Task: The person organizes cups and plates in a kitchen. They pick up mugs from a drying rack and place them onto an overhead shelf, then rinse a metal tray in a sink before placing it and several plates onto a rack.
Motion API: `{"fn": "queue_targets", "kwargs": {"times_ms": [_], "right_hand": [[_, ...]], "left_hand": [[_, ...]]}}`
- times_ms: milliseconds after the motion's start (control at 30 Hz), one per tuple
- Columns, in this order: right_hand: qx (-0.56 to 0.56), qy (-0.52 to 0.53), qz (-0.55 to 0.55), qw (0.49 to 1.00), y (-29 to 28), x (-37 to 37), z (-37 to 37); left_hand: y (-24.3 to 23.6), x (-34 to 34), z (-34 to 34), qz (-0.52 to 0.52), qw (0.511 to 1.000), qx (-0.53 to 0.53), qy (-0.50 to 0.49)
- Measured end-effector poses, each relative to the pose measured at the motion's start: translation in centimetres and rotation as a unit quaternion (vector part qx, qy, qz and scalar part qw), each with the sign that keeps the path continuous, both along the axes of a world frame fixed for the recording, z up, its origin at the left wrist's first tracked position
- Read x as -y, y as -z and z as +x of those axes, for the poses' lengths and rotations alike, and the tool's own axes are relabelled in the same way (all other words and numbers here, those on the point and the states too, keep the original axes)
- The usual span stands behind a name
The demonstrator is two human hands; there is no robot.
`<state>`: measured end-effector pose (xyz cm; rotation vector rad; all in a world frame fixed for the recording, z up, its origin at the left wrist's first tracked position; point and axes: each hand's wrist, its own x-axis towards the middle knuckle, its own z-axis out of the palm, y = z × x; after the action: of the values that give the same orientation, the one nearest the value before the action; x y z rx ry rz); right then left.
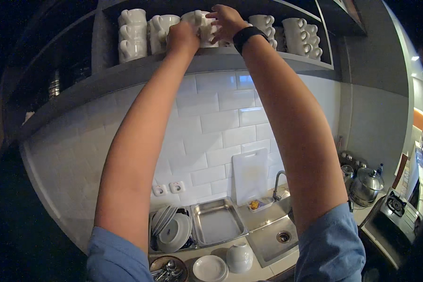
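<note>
Both my arms reach up to a shelf of white mugs above the sink. My left hand (182, 37) is closed at the left side of a stack of white mugs (204, 34), its fingers curled against the mug and partly hidden. At the right of that stack, my right hand (226, 22), with a black band on the wrist, has its fingers spread beside the mugs. Whether those fingers touch the mugs I cannot tell. More stacked mugs (132, 35) stand to the left, and another mug stack (293, 36) is farther right.
The shelf edge (216, 55) runs above a tiled wall. Below are a rack of plates (176, 232), a metal tray (217, 221), a sink (268, 239), a bowl of cutlery (170, 271), small plates (210, 269) and a white cup (239, 257). A kettle (366, 185) stands right.
</note>
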<state>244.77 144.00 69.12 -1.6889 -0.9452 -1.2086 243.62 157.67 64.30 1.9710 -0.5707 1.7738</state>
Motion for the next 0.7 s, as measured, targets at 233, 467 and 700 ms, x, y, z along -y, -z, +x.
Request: {"fn": "queue_targets", "kwargs": {"times_ms": [233,467,700], "right_hand": [[-0.153,-0.141,0.08,0.975,3.5,1.7,-4.9],[0.015,0.128,-0.034,0.991,4.0,2.5,-3.1],[0.319,0.142,0.123,0.929,14.4,-2.5,-6.2]], "left_hand": [[-0.3,1.4,-0.3,0.026,1.0,0.01,-0.003],[0.0,1.9,0.2,0.072,0.997,0.004,-0.003],[10.2,-3.3,-8.3,0.063,0.967,0.1,0.226]]}}
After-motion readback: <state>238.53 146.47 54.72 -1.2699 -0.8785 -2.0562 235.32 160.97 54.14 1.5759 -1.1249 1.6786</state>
